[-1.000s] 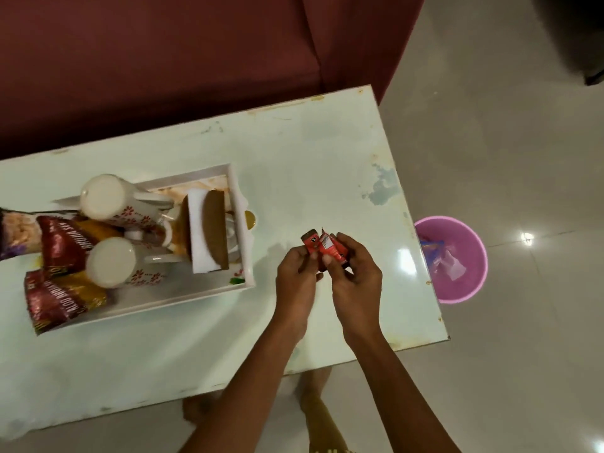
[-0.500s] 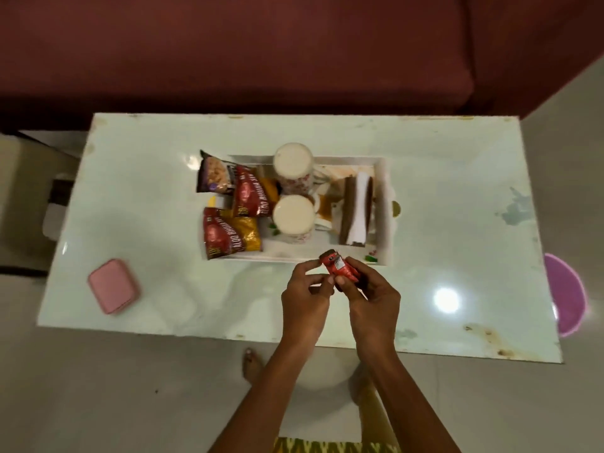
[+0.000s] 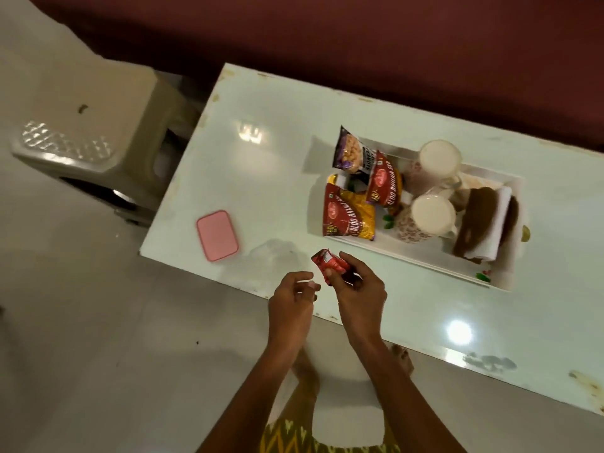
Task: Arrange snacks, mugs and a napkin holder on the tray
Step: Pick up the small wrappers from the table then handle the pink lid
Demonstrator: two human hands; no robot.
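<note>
Count on the white tray (image 3: pixel 421 260): three snack packets, two mugs, one napkin holder. Packets sit at the tray's left end: one purple packet (image 3: pixel 350 154) and two red-and-yellow packets (image 3: pixel 348 214), (image 3: pixel 384 184). Far mug (image 3: pixel 438 161) and near mug (image 3: pixel 428 217) stand mid-tray, just beside each other; the brown napkin holder (image 3: pixel 483 223) with white napkins fills the right end. One small red wrapper (image 3: pixel 330 265) is off the tray, above the counter's (image 3: pixel 277 178) near edge, pinched between thumb and fingers of the right hand (image 3: pixel 358 289). Left hand (image 3: pixel 291 299) is beside it, fingers loosely curled, its grip holding nothing. Versus 0.5 s ago: both hands then pinched the wrapper; the left has let go, and the view has swung left. Surroundings: one pink lidded box (image 3: pixel 217 234) on the counter left of the tray, a beige plastic stool (image 3: pixel 98 125) beyond the counter's left end, a dark red sofa (image 3: pixel 359 37) behind. Nothing lies between hands and tray.
</note>
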